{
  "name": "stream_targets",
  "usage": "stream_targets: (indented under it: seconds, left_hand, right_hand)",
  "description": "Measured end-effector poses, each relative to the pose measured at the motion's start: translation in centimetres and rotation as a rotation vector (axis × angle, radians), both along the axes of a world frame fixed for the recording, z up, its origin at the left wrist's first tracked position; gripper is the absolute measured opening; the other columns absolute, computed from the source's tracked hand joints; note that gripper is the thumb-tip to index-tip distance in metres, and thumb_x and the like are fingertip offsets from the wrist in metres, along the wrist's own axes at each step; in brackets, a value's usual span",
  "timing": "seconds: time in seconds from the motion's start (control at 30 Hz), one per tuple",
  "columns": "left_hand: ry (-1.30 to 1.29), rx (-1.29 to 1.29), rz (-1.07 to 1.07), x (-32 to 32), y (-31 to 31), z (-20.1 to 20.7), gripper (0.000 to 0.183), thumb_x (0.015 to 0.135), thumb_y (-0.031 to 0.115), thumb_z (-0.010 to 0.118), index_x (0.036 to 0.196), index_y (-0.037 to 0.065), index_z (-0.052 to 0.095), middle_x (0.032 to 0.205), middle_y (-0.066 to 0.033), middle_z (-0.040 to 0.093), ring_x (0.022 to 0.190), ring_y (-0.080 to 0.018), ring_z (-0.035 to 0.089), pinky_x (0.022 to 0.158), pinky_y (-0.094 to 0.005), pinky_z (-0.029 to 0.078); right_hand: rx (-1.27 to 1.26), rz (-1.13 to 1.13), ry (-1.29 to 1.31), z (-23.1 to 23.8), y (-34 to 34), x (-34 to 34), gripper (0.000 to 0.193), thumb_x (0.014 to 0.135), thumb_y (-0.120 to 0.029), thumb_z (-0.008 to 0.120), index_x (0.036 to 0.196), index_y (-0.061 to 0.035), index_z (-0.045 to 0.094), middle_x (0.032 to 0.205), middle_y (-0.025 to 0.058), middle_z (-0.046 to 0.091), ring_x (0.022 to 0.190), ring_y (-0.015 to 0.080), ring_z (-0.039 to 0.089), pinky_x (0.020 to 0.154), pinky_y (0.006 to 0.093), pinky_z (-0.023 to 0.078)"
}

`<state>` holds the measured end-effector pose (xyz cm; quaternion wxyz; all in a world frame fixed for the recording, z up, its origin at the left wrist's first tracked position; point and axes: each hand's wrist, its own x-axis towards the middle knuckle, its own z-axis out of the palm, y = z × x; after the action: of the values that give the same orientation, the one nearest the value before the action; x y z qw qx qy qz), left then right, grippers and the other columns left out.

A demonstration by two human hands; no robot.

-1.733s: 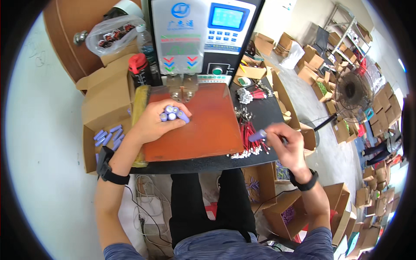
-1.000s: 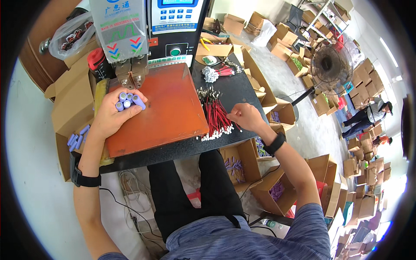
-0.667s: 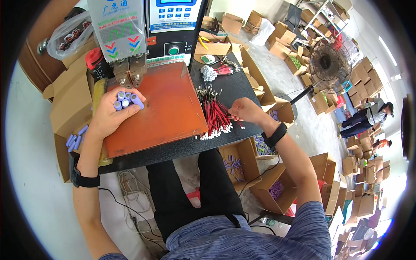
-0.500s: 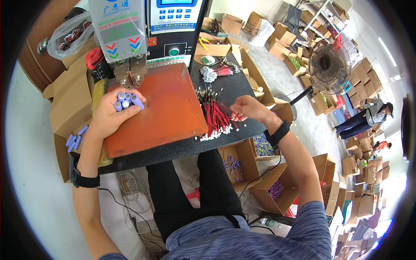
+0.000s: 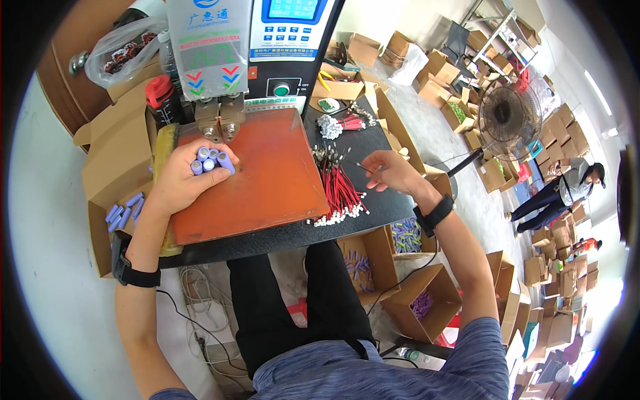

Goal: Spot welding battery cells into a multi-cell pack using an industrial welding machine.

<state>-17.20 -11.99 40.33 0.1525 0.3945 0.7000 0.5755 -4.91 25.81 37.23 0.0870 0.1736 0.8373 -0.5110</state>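
Several purple cylindrical battery cells (image 5: 211, 159) sit bunched in my left hand (image 5: 179, 183), their round ends facing up. This hand rests on the orange mat (image 5: 267, 187), just below the metal electrode heads (image 5: 221, 121) of the welding machine. My right hand (image 5: 395, 173) is over the black tabletop, fingers pinched on a thin wire lead (image 5: 364, 168) whose tip points left. Beside it lies a pile of red and black wire leads (image 5: 339, 190) with white connectors. The rest of the held wire is hard to make out.
Another wire bundle (image 5: 347, 123) lies farther back. Loose purple cells (image 5: 125, 213) fill part of a carton at the left. Below the table's right side stand cartons of cells (image 5: 407, 233). A black bottle with red lid (image 5: 160, 97), a fan (image 5: 503, 120) and a distant person (image 5: 567, 187) are visible.
The view has shifted, so the table sits farther right and lower. My right hand now shows a thin wire tip sticking out leftward from its fingers. My left hand keeps its grip on the cells.
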Motion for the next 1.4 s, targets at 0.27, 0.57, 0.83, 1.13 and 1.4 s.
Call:
stream_targets:
  seconds: [0.27,0.57,0.83,1.13,1.4]
  left_hand:
    - [-0.007,0.043,-0.015,0.1,-0.1,0.0,0.015,0.081,0.002,0.064,0.096,0.001,0.06,0.094,-0.0041,0.064,0.086,-0.0098,0.058,0.079,-0.025,0.046]
    - [0.046,0.014,0.006,0.0,-0.1,-0.3,0.016,0.08,0.004,0.066,0.095,0.002,0.061,0.094,-0.0031,0.063,0.086,-0.0097,0.057,0.079,-0.0243,0.045]
    - [0.202,0.022,0.039,-0.2,-0.3,-1.0,0.021,0.081,0.008,0.066,0.099,0.001,0.057,0.087,-0.0065,0.064,0.08,-0.0125,0.06,0.073,-0.0272,0.047]
    - [0.144,0.081,0.134,-0.2,-0.3,-0.8,0.021,0.082,0.012,0.065,0.096,0.0,0.056,0.08,-0.0065,0.06,0.071,-0.0111,0.056,0.066,-0.0267,0.045]
    - [0.257,-0.013,0.149,-0.3,-0.5,-0.4,0.027,0.078,0.011,0.07,0.101,0.0,0.059,0.081,-0.0064,0.06,0.072,-0.0144,0.055,0.067,-0.0286,0.045]
  right_hand:
    - [0.628,0.044,0.279,1.9,0.0,0.2,0.021,0.077,-0.009,0.054,0.092,-0.0019,0.067,0.073,0.0125,0.066,0.07,0.0218,0.066,0.065,0.0331,0.051]
    - [0.413,0.086,0.513,4.8,-4.9,-0.4,0.009,0.087,-0.004,0.048,0.086,0.0012,0.056,0.063,0.0088,0.06,0.061,0.0153,0.062,0.056,0.0278,0.046]
    - [0.175,0.181,0.594,5.0,-12.8,-3.2,0.016,0.089,-0.01,0.053,0.095,0.0004,0.063,0.061,0.0059,0.061,0.056,0.0109,0.059,0.055,0.0255,0.046]
    - [0.015,0.199,0.637,2.8,-16.4,-9.0,0.01,0.081,-0.009,0.057,0.082,-0.0009,0.063,0.065,0.0079,0.064,0.059,0.0132,0.063,0.054,0.0284,0.047]
    - [-0.089,0.136,0.781,1.5,-17.7,-9.2,0.01,0.083,-0.005,0.062,0.088,0.0025,0.066,0.076,0.0059,0.068,0.066,0.0062,0.061,0.059,0.0204,0.046]
